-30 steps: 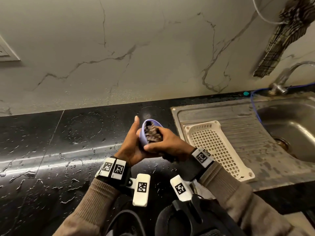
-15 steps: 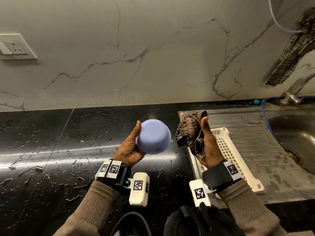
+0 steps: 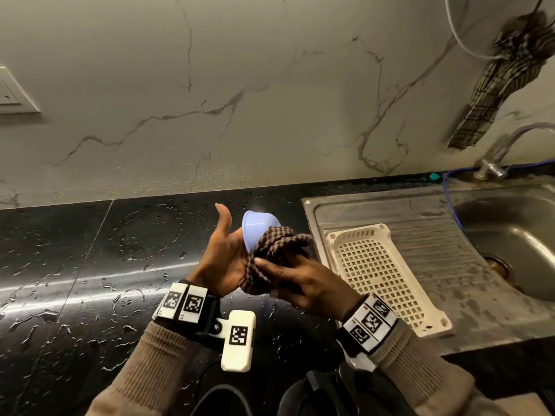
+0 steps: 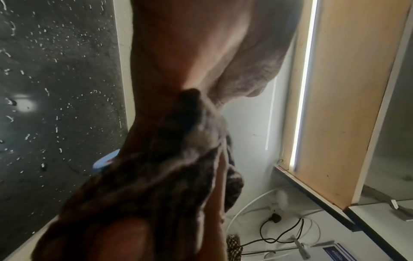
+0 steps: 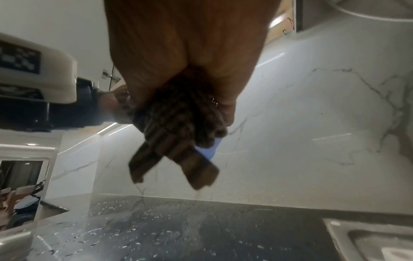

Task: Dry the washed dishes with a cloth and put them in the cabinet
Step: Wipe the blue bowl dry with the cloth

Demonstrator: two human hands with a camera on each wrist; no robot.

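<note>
A small lavender bowl (image 3: 257, 228) lies on its side in my left hand (image 3: 224, 253) above the wet counter; the thumb stands straight up and the fingers are hidden behind the bowl. My right hand (image 3: 295, 279) grips a bunched brown checked cloth (image 3: 270, 255) and presses it against the bowl's outer wall and base. In the left wrist view the cloth (image 4: 156, 185) covers nearly all of the bowl (image 4: 105, 160). Below the cloth (image 5: 178, 134) in the right wrist view, only a strip of the bowl (image 5: 208, 150) shows.
A white perforated tray (image 3: 384, 274) lies on the steel drainboard (image 3: 435, 211) to the right, beside the sink basin (image 3: 510, 235) and tap (image 3: 495, 157). A checked towel (image 3: 504, 79) hangs above. The black counter (image 3: 90, 265) is wet. A wooden cabinet (image 4: 335, 88) shows overhead.
The cloth came out of the bowl and the hands parted while the left hand turned the bowl base-up. The right hand has now brought the cloth back onto the bowl's outside.
</note>
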